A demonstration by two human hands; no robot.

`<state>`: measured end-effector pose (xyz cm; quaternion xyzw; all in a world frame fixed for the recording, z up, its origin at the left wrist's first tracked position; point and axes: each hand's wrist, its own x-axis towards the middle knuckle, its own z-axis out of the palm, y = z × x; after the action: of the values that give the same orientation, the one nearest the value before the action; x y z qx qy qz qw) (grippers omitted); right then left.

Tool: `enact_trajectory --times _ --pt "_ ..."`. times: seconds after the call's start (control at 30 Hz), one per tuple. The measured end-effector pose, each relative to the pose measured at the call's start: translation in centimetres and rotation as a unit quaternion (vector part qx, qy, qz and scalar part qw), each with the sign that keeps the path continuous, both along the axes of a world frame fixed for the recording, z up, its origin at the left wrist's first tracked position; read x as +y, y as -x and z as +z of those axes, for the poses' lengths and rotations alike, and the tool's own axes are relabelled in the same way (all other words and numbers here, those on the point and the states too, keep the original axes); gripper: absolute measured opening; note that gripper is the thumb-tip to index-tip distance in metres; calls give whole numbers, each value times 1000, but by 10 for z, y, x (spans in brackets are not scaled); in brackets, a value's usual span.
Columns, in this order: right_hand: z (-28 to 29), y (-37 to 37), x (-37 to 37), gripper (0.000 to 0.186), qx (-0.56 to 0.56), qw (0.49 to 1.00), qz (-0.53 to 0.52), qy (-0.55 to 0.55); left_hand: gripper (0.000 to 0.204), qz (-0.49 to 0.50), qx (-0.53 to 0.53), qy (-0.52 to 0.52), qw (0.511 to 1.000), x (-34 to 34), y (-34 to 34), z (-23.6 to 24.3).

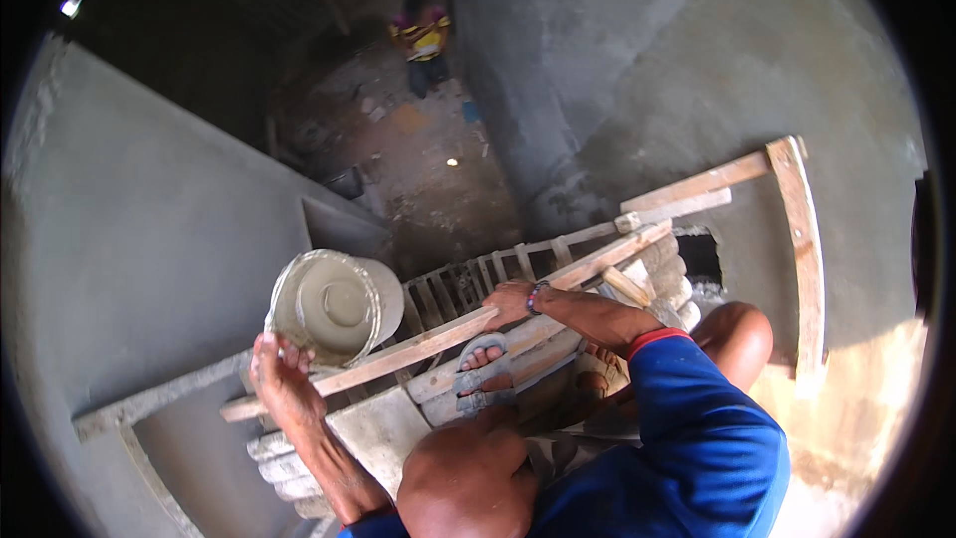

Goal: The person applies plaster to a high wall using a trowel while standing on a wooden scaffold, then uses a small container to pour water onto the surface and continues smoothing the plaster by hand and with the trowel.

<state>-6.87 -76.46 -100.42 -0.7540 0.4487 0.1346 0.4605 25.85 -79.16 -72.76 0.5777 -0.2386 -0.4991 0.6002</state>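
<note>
Bucket (337, 307), round and caked in grey mortar, sits tilted at the left end of the scaffold, its mouth turned up toward the camera and showing a wet grey film inside. It rests against a long wooden rail (398, 357) that runs diagonally from lower left to upper right.

Nearest the camera are the person's bent knee (468, 483) and blue sleeve (697, 438). The left hand (279, 369) reaches up from the lower edge and lies at the bucket's lower rim, fingers curled over the edge where rim and rail meet; the grip looks partly closed, though whether it holds the bucket or only steadies it cannot be told. The right hand (510, 301) closes over the rail near its middle, palm down, fingers wrapped round the timber. A beaded band sits on that wrist.

Just below the right hand, a foot in a grey sandal (480, 371) stands on a plank (518, 349) of the platform. Stacked grey blocks (289, 463) lie under the platform at lower left.

Beyond the rail, a slatted wooden ladder section (468, 284) lies across the gap. A rough timber frame (797, 239) leans on the plastered wall (697, 70) at right. A second plastered wall (149, 219) rises at left.

Far below, on a littered dirt floor (418, 149), another person (423, 40) in a yellow and red top stands well apart from the scaffold.
</note>
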Motion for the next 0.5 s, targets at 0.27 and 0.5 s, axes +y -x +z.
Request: enact_trajectory --times 0.27,0.5 --pt "-5 0 19 51 -47 996 -48 56 21 -32 -8 7 999 -1 3 -9" --pt "9 -2 23 40 -35 996 -15 78 22 -43 -9 -19 999 3 5 -19"
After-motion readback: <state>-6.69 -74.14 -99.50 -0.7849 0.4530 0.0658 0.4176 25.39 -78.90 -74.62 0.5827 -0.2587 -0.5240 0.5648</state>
